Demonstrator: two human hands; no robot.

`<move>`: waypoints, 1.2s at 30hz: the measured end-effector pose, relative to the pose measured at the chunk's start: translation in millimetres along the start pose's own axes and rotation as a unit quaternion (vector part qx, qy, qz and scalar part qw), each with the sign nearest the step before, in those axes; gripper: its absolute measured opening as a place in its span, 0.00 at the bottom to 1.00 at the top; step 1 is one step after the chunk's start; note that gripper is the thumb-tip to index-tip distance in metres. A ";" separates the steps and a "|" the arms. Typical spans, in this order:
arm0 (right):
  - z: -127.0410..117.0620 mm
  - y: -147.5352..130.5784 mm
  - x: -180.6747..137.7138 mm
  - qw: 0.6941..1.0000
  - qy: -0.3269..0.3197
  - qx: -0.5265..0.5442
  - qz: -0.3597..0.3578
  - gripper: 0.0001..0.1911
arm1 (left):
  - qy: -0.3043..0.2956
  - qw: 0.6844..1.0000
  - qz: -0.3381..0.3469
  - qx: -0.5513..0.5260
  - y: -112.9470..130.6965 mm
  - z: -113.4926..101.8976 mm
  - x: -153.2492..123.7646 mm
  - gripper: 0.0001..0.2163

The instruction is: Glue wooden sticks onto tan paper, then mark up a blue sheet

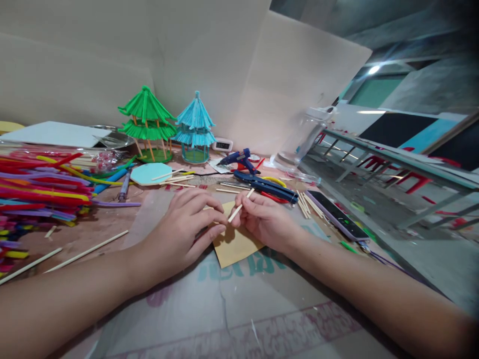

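- The person's right hand [262, 215] pinches a short wooden stick [245, 200] between thumb and fingers, its other fingers curled in behind.
- That stick is in the air in front of the person, slanting upward to the right, over a yellow card [239, 253].
- The left hand [192, 222] is loosely bent, with thumb and forefinger tips drawn near each other at the lower end of the stick; whether they grip it, one cannot tell.
- The yellow card lies below both hands, partly covered by them, on a translucent sheet [175, 316] spread over the table [112, 215].
- Just beyond the right hand lie a pair of pliers with dark blue handles [267, 185] and a blue glue gun [239, 159].
- To the right of that hand are a bundle of short sticks [307, 204] and, beside it, a phone [335, 213] in a pale purple case.
- Beyond the left hand, a light-blue octagonal card [147, 174] lies with thin sticks across its right edge.
- At the left, many-coloured pipe cleaners [41, 192] are heaped, with two longer sticks [88, 251] nearer the left forearm.
- Toward the back stand a green pagoda model [146, 132] and a smaller blue one [194, 119], a small digital clock [222, 144] near the latter.
- A clear plastic bottle [301, 137] stands farther right.
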State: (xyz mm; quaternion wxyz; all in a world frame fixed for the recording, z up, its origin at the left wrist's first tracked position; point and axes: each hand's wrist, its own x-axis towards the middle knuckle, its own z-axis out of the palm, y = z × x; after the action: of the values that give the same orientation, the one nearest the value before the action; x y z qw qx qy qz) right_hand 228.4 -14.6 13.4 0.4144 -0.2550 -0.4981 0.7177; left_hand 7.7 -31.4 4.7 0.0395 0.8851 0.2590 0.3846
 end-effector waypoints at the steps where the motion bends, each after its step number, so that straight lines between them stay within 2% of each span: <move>1: 0.6 0.3 -0.1 1.000 -0.006 0.002 0.000 0.14 | 0.001 1.000 0.000 -0.003 0.2 -0.1 -0.1 0.06; 9: 4.5 2.0 -1.6 1.000 -0.025 -0.009 -0.016 0.13 | 0.004 1.000 0.000 -0.014 -2.1 1.0 -0.4 0.05; 17: 5.5 6.2 -3.1 0.997 0.009 -0.062 -0.055 0.15 | -0.016 0.999 0.013 -0.030 -1.8 1.1 -0.4 0.05; 24: 5.1 2.1 -3.8 0.999 -0.017 0.030 -0.014 0.13 | -0.026 0.999 -0.030 -0.038 -1.9 1.5 -0.4 0.05; 27: 6.2 -3.0 -5.6 0.999 -0.037 0.020 -0.010 0.11 | -0.044 0.997 -0.050 -0.029 -3.2 2.3 -0.1 0.06; 32: 12.8 -26.6 -9.6 0.997 -0.034 -0.005 -0.063 0.11 | -0.120 0.989 -0.081 -0.019 -7.1 7.9 -0.6 0.09; 34: 15.3 -35.8 -10.6 0.997 -0.018 0.011 -0.077 0.11 | -0.125 0.989 -0.083 -0.020 -7.7 9.1 -1.0 0.10; 36: 16.4 -38.5 -11.1 0.995 0.010 0.012 -0.094 0.08 | -0.103 0.992 -0.075 -0.026 -7.4 8.1 -1.9 0.09</move>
State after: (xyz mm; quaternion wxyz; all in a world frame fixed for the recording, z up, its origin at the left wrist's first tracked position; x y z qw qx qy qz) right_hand 234.5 -26.1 54.7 0.4876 -0.2093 -0.5073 0.6790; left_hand 9.1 -24.9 -4.3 0.1181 0.8967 0.3090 0.2941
